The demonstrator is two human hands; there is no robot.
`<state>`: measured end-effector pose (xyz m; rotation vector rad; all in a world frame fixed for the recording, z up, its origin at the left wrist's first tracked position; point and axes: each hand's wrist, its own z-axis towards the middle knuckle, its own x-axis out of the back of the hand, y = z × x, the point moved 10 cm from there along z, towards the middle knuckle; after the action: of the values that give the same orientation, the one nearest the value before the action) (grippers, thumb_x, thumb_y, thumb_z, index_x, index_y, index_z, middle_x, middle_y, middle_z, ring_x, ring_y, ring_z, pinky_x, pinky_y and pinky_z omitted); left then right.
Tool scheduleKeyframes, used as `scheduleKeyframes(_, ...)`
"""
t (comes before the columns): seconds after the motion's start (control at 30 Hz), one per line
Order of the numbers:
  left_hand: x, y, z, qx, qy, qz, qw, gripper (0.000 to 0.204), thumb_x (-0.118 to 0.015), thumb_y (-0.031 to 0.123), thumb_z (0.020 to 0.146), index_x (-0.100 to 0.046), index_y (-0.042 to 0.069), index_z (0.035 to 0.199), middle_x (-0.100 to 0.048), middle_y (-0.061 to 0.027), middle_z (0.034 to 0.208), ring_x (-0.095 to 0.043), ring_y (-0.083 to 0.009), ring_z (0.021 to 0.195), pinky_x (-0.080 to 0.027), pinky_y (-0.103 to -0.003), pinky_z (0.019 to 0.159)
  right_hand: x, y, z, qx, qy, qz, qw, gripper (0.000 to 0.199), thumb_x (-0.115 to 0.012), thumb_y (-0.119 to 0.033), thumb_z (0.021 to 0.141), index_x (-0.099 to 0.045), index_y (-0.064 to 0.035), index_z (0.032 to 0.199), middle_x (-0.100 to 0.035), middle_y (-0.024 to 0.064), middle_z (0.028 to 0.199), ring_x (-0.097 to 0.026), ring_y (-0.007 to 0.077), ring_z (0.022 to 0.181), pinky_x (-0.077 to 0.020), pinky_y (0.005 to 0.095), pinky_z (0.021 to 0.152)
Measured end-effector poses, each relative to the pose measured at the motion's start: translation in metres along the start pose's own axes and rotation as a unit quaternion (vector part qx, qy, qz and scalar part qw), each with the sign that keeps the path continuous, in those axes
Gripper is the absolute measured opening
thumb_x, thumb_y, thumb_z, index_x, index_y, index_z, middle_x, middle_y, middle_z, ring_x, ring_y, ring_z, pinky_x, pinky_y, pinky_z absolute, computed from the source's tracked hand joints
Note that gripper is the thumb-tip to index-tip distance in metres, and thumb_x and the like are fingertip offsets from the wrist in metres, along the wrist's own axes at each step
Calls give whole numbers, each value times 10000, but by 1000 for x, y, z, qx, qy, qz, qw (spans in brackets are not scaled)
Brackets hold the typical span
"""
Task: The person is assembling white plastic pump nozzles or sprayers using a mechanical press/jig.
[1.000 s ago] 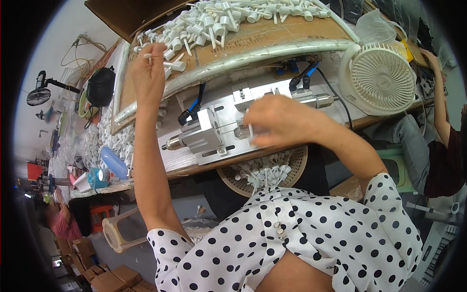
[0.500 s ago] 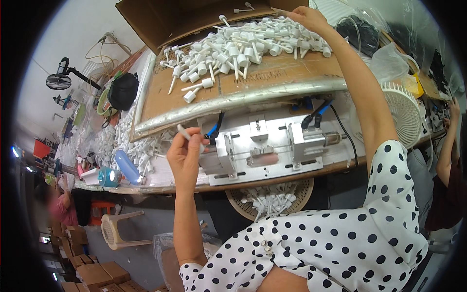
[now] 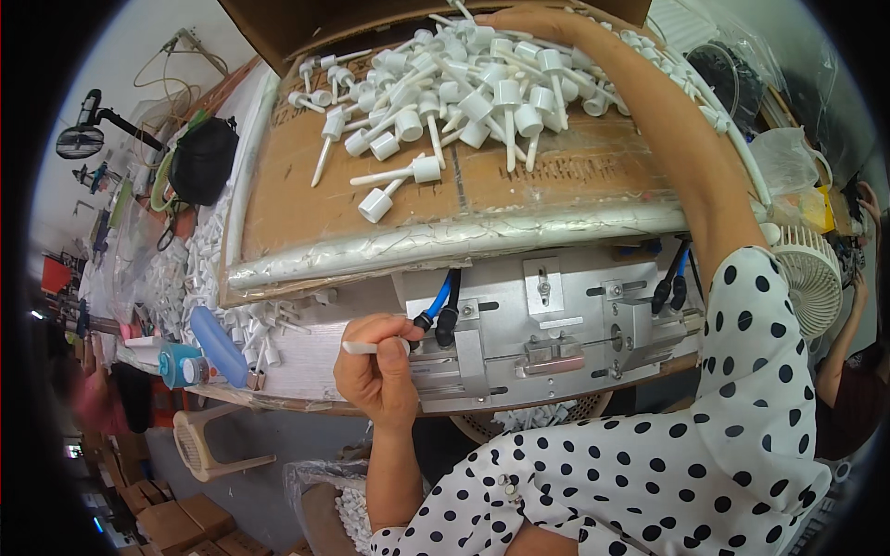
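My left hand (image 3: 378,366) is closed around a thin white applicator wand (image 3: 359,347), just left of a metal clamping fixture (image 3: 519,371). One end of the wand sticks out toward the left; its other end is hidden by my fingers. My right hand (image 3: 533,20) reaches over the far side of a heap of white capped applicator wands (image 3: 482,88), its fingers stretched out and partly hidden by the heap. Those wands lie on a cardboard sheet (image 3: 324,208) with a plastic-wrapped rim. The fixture has two end blocks and a small clear-and-pink piece (image 3: 553,356) between them.
An open cardboard box (image 3: 371,20) stands behind the heap. More wands lie at the left beside a blue bottle-like object (image 3: 218,345). Under the table edge is a basket (image 3: 593,405) of white parts. A white fan (image 3: 811,278) and black-blue hoses (image 3: 443,310) stand near the fixture.
My view has shifted closer to the heap. My right hand has gone from the box edge down behind the wands. My left hand still holds its wand, now turned more level.
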<state>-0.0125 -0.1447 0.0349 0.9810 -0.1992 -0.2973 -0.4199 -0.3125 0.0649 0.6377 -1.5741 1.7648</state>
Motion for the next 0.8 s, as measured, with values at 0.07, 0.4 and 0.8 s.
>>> scheduleKeyframes(0.07,2,1,-1,-4,0,4,1000,182,-500,126,878,-574,-38,902,-568,-127,818,-568,-152,661,-421,-233,585,-18,8,1,-37,-56,19,998,646,-505,-602,768,-569,-113,1184,-495,131,1261,-423,268,1204,-287,338,1016)
scheduleKeyframes(0.4,1,-1,-1,17,13,-7,1000,183,-508,119,884,-577,-48,909,-564,-107,813,-559,-139,687,-435,-226,612,-22,-51,-75,13,-33,-27,999,641,-514,-605,751,-566,-144,1193,-485,140,1270,-414,267,1213,-286,361,1021)
scheduleKeyframes(0.8,2,0,3,-17,22,37,999,237,-498,177,915,-590,13,1059,-566,-27,806,-500,-57,626,-355,-158,486,-31,-171,-205,103,-73,-249,960,169,-559,-163,742,-623,-8,768,-609,163,715,-584,284,698,-448,370,653)
